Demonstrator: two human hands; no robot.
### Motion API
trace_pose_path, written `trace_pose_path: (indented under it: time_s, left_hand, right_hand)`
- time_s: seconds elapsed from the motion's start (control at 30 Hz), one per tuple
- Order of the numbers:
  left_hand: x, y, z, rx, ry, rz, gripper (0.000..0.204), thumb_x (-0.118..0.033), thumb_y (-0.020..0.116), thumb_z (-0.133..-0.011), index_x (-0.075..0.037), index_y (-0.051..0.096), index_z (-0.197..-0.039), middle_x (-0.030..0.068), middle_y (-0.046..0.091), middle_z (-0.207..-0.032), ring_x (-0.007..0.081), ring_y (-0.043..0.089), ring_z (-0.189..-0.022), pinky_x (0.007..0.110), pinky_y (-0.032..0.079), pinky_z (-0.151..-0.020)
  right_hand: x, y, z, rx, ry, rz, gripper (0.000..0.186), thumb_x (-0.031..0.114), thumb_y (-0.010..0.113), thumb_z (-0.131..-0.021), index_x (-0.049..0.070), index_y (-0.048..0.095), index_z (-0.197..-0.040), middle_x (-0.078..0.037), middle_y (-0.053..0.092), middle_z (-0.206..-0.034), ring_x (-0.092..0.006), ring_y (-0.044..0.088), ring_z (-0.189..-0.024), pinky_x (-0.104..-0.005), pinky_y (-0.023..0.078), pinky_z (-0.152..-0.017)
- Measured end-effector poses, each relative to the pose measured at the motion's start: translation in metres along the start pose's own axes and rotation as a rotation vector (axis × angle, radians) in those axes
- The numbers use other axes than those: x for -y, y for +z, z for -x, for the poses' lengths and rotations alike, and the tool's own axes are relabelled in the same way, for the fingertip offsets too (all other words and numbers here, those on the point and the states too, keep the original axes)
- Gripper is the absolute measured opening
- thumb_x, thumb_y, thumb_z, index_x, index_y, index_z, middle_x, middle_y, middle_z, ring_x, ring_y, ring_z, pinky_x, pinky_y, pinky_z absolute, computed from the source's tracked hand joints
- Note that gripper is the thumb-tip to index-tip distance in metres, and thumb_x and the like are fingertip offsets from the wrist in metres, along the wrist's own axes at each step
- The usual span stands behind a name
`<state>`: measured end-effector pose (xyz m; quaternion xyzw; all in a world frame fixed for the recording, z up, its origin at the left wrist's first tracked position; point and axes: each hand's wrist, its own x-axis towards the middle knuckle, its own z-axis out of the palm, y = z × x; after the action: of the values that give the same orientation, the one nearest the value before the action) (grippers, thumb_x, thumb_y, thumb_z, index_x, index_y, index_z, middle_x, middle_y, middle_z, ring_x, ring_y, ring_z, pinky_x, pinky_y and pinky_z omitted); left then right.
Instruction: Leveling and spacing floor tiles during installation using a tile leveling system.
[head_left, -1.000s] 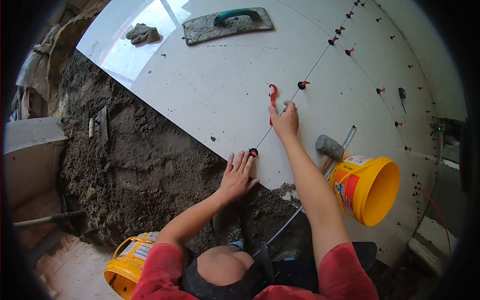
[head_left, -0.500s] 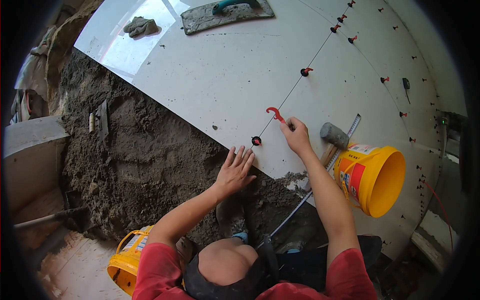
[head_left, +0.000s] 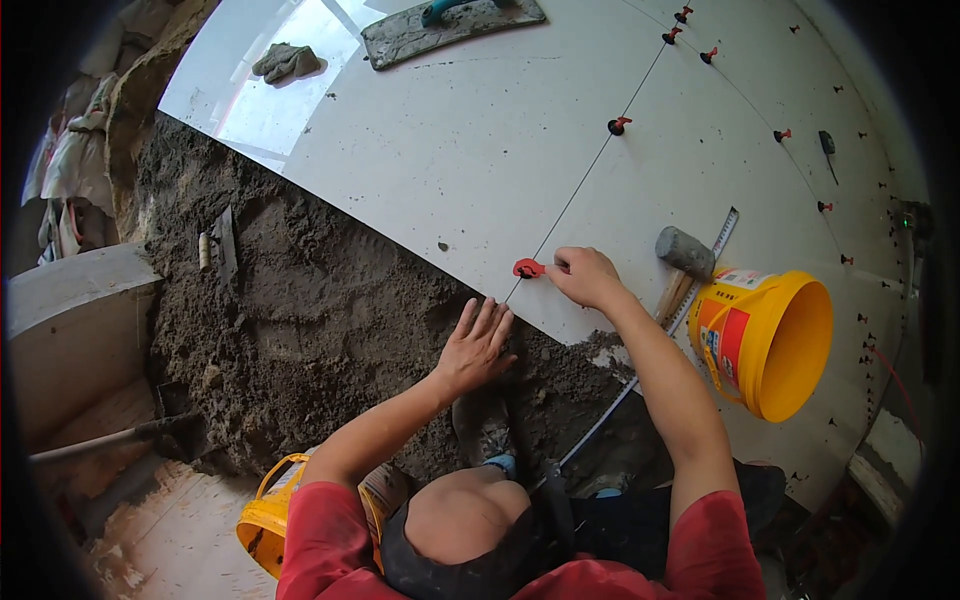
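Observation:
My right hand (head_left: 583, 275) grips a red hooked wrench (head_left: 530, 268), whose head sits over a black levelling clip on the seam of the glossy white tiles (head_left: 420, 170). My left hand (head_left: 478, 345) is open, fingers spread at the tile edge just below that clip, over the dark mortar bed (head_left: 270, 300). Further up the seam stands another red-and-black clip (head_left: 619, 127). A rubber mallet (head_left: 685, 250) lies to the right of my right hand, beside a metal ruler (head_left: 725, 228).
A yellow bucket (head_left: 790, 345) lies on its side at right, another (head_left: 262, 525) at lower left. A trowel (head_left: 450, 40) and grey glove (head_left: 288, 63) lie on the upper tiles. A long-handled tool (head_left: 110, 440) crosses the left side, near piled sacks (head_left: 80, 150).
My right hand has brought the red wrench down and left onto the nearest clip, turning its head sideways. My left hand stays spread at the tile edge. The view has shifted slightly.

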<state>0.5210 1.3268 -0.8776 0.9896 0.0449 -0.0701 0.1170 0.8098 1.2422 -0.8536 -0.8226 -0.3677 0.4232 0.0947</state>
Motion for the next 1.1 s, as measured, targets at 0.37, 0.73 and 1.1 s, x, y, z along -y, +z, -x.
trace_pose_path:
  time_s: [0.37, 0.73, 1.1]
  left_hand:
    - [0.005, -0.004, -0.003, 0.016, 0.039, -0.027, 0.087, -0.056, 0.069, -0.097, 0.001, 0.047, -0.158, 0.0157, 0.055, -0.158, 0.0346, 0.042, -0.154, 0.057, 0.017, -0.134]
    - [0.042, -0.056, -0.127, 0.051, 0.14, -0.138, 0.035, -0.039, 0.065, -0.103, -0.008, 0.073, -0.114, 0.0043, 0.071, -0.105, 0.0224, 0.065, -0.101, 0.039, 0.047, -0.09]
    - [0.07, -0.037, -0.157, 0.111, 0.497, -0.163, 0.02, -0.032, 0.066, -0.101, -0.015, 0.076, -0.098, 0.0014, 0.07, -0.093, 0.0217, 0.065, -0.096, 0.037, 0.051, -0.086]
  right_hand:
    - [0.0, -0.001, -0.011, 0.095, -0.012, 0.141, 0.042, 0.047, 0.063, -0.103, 0.008, 0.078, -0.108, -0.017, 0.078, -0.109, -0.0377, 0.073, -0.108, -0.0497, 0.057, -0.097]
    - [0.0, 0.002, -0.019, 0.141, 0.019, 0.19, 0.047, 0.048, 0.058, -0.105, 0.007, 0.078, -0.115, -0.018, 0.078, -0.118, -0.038, 0.073, -0.115, -0.049, 0.056, -0.103]
    - [0.003, 0.012, -0.026, 0.157, 0.164, 0.139, 0.051, 0.048, 0.058, -0.105, 0.004, 0.079, -0.117, -0.021, 0.078, -0.12, -0.0392, 0.074, -0.116, -0.0489, 0.058, -0.1]
